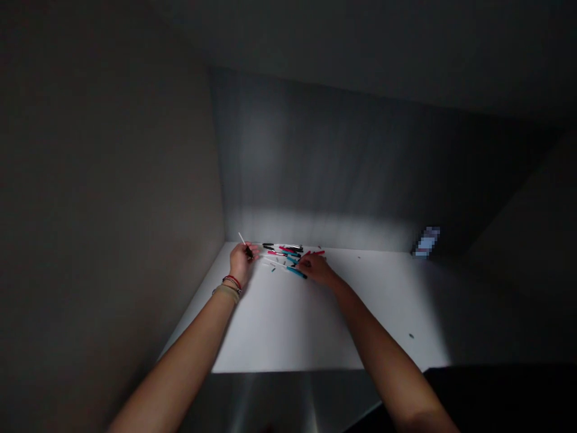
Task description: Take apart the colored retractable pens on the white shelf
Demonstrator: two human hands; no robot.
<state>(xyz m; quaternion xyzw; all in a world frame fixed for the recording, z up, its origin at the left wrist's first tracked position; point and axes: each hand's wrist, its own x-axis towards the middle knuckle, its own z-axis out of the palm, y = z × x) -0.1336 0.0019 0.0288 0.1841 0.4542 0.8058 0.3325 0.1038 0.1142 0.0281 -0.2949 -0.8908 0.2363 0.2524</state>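
Note:
My left hand [242, 260], palm turned up at the left end of the white tabletop, holds a slim pen [241, 238] with a white shaft and a dark part near the fingers. To its right lies a loose pile of pens and small parts in black, red, blue and white. Among them are a black piece [268, 245], a red piece [273, 252] and a blue piece [295, 272]. My right hand [317, 269] reaches into the right side of this pile with its fingers pinched together. What lies between those fingertips is hidden.
The white tabletop [288, 337] meets a grey back wall [306, 162] and a left side wall [112, 180]. A blurred-out phone-like object [426, 243] leans at the back right. A small dark bit [411, 335] lies near the front right. Light is dim.

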